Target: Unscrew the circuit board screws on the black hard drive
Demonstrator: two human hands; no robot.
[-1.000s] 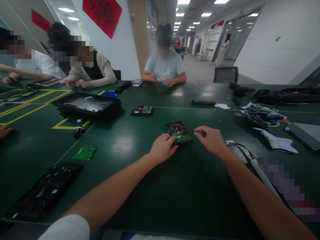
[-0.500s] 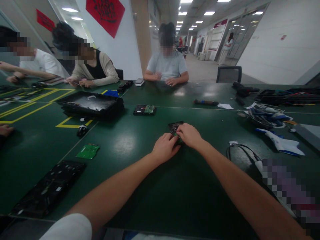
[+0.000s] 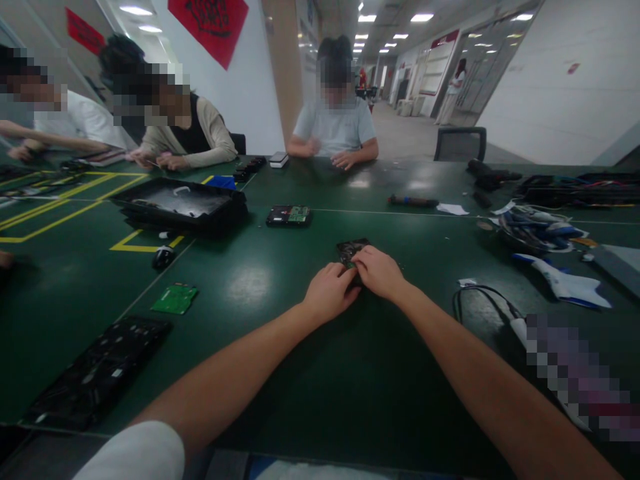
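A dark hard drive (image 3: pixel 353 249) lies on the green tabletop ahead of me, with a bit of green circuit board showing between my fingers. My left hand (image 3: pixel 327 293) is closed on its near left side, thumb and fingers against the drive. From the right, my right hand (image 3: pixel 379 270) reaches over it with bent fingers pinched at the board; the exact fingertip contact is hidden. Farther off to the left sits a second hard drive (image 3: pixel 289 215), its green board facing up. A loose green circuit board (image 3: pixel 175 298) rests on the table to my left.
A black perforated panel (image 3: pixel 100 373) lies near left, with a black tray (image 3: pixel 183 205) beyond it. On the right are a cable (image 3: pixel 480 290), a white-and-blue wrapper (image 3: pixel 565 283), a bundle of gloves (image 3: pixel 535 227) and a screwdriver (image 3: pixel 413 201). Several people sit across the table.
The view has tilted down slightly. Both hands stay at the hard drive, with only small finger movement, and less green shows between them.
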